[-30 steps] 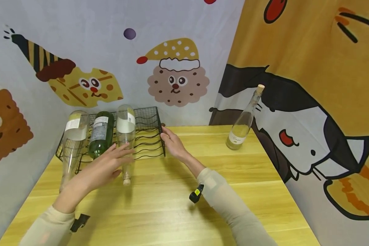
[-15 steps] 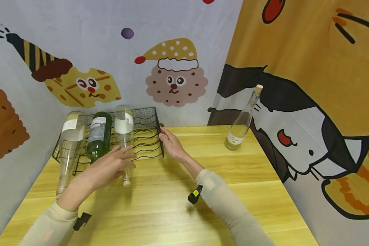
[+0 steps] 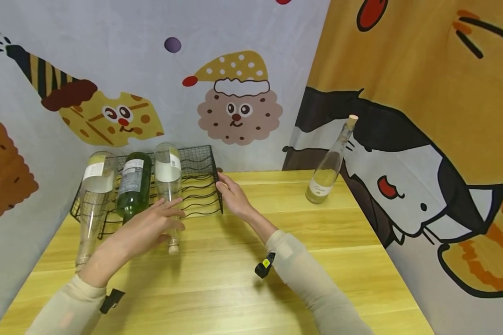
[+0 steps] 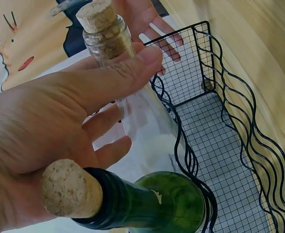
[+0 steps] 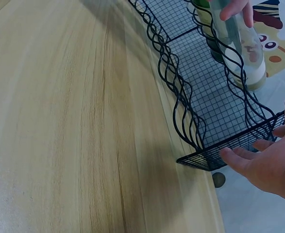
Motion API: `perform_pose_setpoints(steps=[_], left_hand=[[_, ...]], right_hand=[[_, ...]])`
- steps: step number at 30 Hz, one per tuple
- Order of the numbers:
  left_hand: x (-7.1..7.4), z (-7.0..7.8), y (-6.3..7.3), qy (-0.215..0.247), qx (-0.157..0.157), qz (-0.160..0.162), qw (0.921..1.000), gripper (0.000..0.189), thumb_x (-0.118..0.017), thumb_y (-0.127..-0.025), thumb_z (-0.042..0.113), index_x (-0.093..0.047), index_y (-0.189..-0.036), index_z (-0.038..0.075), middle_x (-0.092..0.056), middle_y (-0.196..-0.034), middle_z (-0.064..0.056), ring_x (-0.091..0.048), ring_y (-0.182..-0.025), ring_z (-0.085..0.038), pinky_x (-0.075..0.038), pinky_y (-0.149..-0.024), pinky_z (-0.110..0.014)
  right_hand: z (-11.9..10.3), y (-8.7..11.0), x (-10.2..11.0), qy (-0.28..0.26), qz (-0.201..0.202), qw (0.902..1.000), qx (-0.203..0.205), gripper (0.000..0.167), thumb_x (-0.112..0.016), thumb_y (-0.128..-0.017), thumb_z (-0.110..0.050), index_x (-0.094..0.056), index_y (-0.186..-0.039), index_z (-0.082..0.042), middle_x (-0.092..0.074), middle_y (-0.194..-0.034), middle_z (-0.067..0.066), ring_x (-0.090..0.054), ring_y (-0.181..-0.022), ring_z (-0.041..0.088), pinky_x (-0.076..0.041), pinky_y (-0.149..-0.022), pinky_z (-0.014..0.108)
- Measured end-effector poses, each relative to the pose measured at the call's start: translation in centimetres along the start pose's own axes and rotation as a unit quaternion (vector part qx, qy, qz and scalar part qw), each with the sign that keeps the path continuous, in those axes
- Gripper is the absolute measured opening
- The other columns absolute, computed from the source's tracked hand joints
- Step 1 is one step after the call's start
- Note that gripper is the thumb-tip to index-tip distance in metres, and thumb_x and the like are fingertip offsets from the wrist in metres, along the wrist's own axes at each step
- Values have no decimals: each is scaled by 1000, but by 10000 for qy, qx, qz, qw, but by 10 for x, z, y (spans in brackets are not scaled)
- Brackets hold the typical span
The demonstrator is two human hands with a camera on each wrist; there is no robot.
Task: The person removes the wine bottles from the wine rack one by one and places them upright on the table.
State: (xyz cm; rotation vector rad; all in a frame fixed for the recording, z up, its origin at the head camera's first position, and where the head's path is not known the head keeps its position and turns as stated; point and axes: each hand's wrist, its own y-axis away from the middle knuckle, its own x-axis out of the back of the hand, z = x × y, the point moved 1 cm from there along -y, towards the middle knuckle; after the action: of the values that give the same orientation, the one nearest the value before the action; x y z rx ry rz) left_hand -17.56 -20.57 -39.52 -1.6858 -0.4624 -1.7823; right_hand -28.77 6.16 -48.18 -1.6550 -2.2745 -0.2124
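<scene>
To the left of the left fingers lies a clear bottle [image 3: 93,200], its slim glass neck beside the wrist; a careless forearm could roll it; nearer, a stout, smooth green bottle [image 3: 134,186] runs its neck under the left hand [image 3: 152,225] and might get knocked; that hand's thumb and fingers flank the neck of a labelled bottle [image 3: 167,172] in the rack [image 3: 199,160], gripping or not I can't tell; heavy pressure there could tip it off the wavy black wire; the right hand [image 3: 234,197] lays straightish fingers against the mesh end; too hard a push might skid everything along the glossy, grained counter [image 3: 218,279]; well beyond those fingers stands a tapered, corked bottle [image 3: 321,188].
</scene>
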Motion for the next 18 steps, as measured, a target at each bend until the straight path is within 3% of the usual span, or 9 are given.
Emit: perform_pose_setpoints(steps=[10,18], left_hand=[[1,-6,5,124,-91,40,9999,50,-104,-70,-2,-87,-112,18,-79,-141,-8,-59,-153,-47,-43,-130,-72],[0,-4,1,192,-226,278,9992,52,-103,-75,1,-85,-121,17,-78,-146,-10,-59,-153,-47,-43,-129,-76]], right_hand=[[0,0,-5,-62,-85,9999,23,61,-38,-124,-43,-34,-179,-18,-44,-181,13,-63,-147,49,-57,-122,63],[0,2,2,48,-166,9998,79,64,-36,-124,-47,-30,-181,-17,-39,-184,13,-62,-149,47,-56,-123,63]])
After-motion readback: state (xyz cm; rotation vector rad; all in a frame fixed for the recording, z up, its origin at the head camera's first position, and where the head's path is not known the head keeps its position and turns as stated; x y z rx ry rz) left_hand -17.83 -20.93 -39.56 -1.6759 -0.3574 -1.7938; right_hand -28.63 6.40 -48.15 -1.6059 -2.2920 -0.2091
